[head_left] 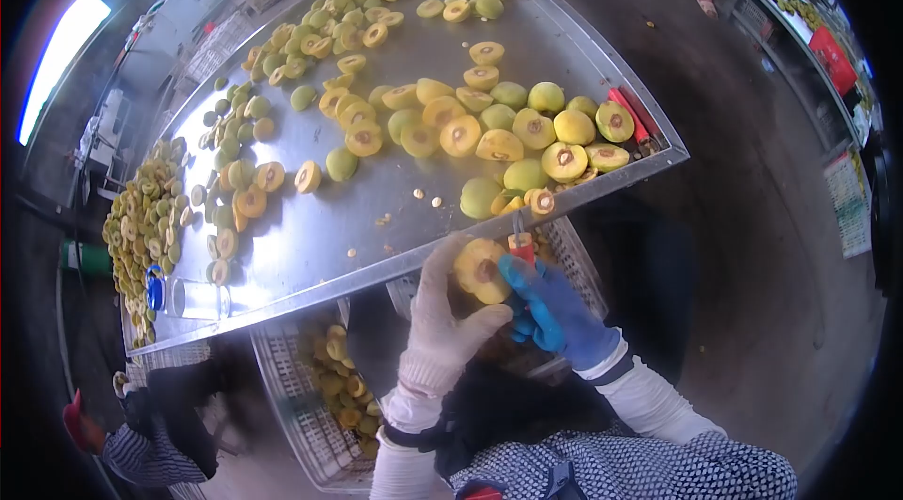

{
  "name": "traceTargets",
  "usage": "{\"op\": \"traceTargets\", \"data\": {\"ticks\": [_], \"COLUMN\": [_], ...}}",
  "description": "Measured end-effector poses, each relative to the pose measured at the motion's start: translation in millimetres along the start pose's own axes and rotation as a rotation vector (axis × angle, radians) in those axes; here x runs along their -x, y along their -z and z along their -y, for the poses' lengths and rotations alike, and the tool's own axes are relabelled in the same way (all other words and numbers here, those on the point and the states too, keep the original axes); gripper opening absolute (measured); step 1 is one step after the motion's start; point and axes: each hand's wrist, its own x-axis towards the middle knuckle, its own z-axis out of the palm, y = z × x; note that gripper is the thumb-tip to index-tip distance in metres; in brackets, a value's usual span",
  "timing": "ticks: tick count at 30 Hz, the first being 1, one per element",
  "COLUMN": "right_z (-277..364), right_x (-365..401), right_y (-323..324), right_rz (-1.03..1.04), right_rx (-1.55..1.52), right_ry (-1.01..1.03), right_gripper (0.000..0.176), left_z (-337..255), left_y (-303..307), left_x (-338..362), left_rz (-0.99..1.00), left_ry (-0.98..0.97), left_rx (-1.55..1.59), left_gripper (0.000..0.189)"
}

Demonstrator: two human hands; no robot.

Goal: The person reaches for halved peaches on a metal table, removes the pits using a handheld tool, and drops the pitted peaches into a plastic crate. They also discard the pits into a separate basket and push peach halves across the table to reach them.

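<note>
My left hand (447,317), in a whitish glove, is closed around a yellow stone-fruit half (482,270), its cut face turned up toward me. Close against its right side is my right hand (546,307) in a blue glove. Its fingers are wrapped round a small red-handled tool (521,249) with a metal end; much of the tool is hidden by the hand. Both hands are just below the near rim of a metal table (395,260). Near that rim lies a cluster of whole and halved green-yellow fruits (565,161), some cut faces showing brown stones.
A second red-handled tool (632,114) lies at the table's right corner. A clear jar (196,300) with a blue lid lies at the left edge. Below, a white crate (282,406) holds fruit pieces. Another person (155,444) sits at lower left.
</note>
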Motion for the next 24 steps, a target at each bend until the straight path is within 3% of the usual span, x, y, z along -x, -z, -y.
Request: {"op": "traceTargets", "data": {"ticks": [1,2,5,8,10,13,16,20,24], "right_z": [-4.2,-6.1,-7.9,-4.0,2.5,-0.6,-17.0,-28.6,-44.4], "right_x": [3.0,6.2,13.5,22.2,36.1,35.1,21.7,20.0,15.6], "right_y": [-1.2,-3.9,-10.5,-3.7,3.1,-2.1,8.8,8.2,11.1], "right_rz": [0.024,0.025,0.000,-0.107,0.061,0.097,0.164,0.130,0.123], "right_rx": [0.003,0.011,0.189,0.364,0.362,0.359,0.357,0.359,0.446], "right_ry": [0.028,0.021,0.120,0.126,0.043,-0.098,-0.090,-0.114,0.024], "right_gripper": [0.040,0.040,0.036,0.034,0.036,0.040,0.042,0.043,0.043], "left_z": [0.2,1.3,35.7,47.0,45.0,40.9,51.8,56.1,60.7], "left_y": [-6.1,-12.6,-11.9,-11.7,-10.5,-13.8,-20.1,-25.3,-26.5], "left_x": [7.4,9.4,16.2,18.6,18.6,17.8,18.3,15.6,16.3], "left_rz": [-0.068,-0.068,-0.139,-0.237,-0.269,-0.212,-0.251,-0.315,-0.330], "left_ry": [0.164,0.197,0.342,0.275,0.215,0.266,0.186,0.182,0.214], "left_rx": [0.322,0.493,0.644,0.378,0.205,0.308,0.248,0.136,0.146], "left_gripper": [0.061,0.047,0.044,0.050,0.050,0.048,0.056,0.048,0.042]}}
